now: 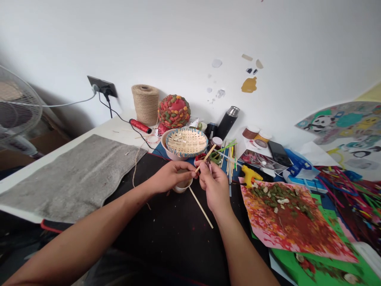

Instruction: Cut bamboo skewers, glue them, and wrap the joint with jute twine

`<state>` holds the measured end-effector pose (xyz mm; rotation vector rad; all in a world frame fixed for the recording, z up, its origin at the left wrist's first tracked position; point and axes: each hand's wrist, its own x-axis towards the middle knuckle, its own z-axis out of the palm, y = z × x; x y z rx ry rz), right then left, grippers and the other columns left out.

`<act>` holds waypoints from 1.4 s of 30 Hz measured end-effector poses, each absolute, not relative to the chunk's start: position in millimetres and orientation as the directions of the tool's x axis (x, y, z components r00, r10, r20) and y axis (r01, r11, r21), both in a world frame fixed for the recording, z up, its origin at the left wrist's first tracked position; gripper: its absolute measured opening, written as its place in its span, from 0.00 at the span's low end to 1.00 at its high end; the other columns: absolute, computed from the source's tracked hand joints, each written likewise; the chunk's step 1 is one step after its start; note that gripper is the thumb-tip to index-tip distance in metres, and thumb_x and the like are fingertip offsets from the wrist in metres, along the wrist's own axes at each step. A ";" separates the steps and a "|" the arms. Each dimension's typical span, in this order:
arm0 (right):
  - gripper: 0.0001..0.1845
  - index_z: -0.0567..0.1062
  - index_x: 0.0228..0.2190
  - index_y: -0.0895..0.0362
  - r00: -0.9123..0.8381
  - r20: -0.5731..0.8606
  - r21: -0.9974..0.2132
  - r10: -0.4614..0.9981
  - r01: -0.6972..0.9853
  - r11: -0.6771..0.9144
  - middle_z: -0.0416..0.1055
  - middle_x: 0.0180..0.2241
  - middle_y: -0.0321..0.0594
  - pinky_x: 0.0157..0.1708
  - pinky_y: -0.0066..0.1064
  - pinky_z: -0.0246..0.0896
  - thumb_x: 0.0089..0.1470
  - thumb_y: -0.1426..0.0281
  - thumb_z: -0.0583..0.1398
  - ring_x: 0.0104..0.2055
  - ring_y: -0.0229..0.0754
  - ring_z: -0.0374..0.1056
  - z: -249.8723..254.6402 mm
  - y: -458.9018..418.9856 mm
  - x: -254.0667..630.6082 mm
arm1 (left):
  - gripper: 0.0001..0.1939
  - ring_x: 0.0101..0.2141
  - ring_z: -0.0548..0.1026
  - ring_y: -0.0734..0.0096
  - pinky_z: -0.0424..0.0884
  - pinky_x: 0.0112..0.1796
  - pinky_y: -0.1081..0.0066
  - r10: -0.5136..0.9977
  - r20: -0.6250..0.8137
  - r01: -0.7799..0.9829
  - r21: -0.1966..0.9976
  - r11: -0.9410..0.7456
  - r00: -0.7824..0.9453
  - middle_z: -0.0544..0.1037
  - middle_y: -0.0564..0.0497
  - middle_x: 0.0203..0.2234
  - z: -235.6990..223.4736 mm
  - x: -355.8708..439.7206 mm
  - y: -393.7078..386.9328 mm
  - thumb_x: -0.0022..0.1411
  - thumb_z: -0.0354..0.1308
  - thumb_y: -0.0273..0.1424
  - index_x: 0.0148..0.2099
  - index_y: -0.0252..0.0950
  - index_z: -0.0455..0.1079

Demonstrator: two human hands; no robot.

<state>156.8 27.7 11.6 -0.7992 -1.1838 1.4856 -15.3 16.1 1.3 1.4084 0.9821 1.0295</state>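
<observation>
A thin wooden stick (pixel 211 153) slants up between my two hands above the black mat (pixel 166 234). My left hand (pixel 174 176) pinches its lower end between thumb and fingers. Higher along the stick, my right hand (pixel 216 188) closes round it; something small and dark shows by those fingers, too unclear to name. Below my left hand is a small cup (pixel 182 187), partly hidden by the fingers. A second stick (pixel 202 209) runs from the cup's rim towards me across the mat.
Behind my hands are a woven basket (pixel 187 142), a ball of coloured bits (pixel 174 111), a twine spool (pixel 145 104) and a black flask (pixel 228 122). A yellow glue gun (pixel 250 175) and painted sheet (pixel 297 222) lie right. Grey cloth (pixel 71 174) covers the left; a fan (pixel 18 107) stands beyond.
</observation>
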 end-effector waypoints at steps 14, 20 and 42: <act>0.22 0.83 0.38 0.57 -0.254 0.104 -0.948 0.962 -0.319 0.018 0.54 0.20 0.26 0.18 0.26 0.36 0.57 0.50 0.70 0.19 0.29 0.43 9.8 28.0 157.4 | 0.21 0.39 0.78 0.64 0.72 0.49 0.62 0.961 0.048 -0.011 0.999 -0.046 0.272 0.84 0.47 0.37 0.7 -14.6 16.4 0.59 0.70 0.49 0.39 0.35 0.82; 0.22 0.83 0.39 0.57 -0.253 0.106 -0.952 0.962 -0.306 0.024 0.55 0.21 0.26 0.18 0.25 0.37 0.57 0.50 0.70 0.19 0.30 0.43 10.5 27.0 158.1 | 0.23 0.40 0.78 0.63 0.72 0.49 0.62 0.965 0.044 -0.030 0.999 -0.038 0.258 0.84 0.46 0.37 0.1 -12.9 15.7 0.58 0.71 0.51 0.40 0.34 0.82; 0.22 0.83 0.38 0.56 -0.254 0.101 -0.948 0.962 -0.318 0.016 0.57 0.22 0.28 0.18 0.25 0.39 0.57 0.50 0.70 0.19 0.29 0.45 9.8 27.4 157.4 | 0.23 0.42 0.79 0.60 0.72 0.52 0.60 0.973 0.053 -0.008 0.999 -0.053 0.226 0.85 0.45 0.39 -4.1 -11.7 16.0 0.59 0.71 0.50 0.43 0.34 0.83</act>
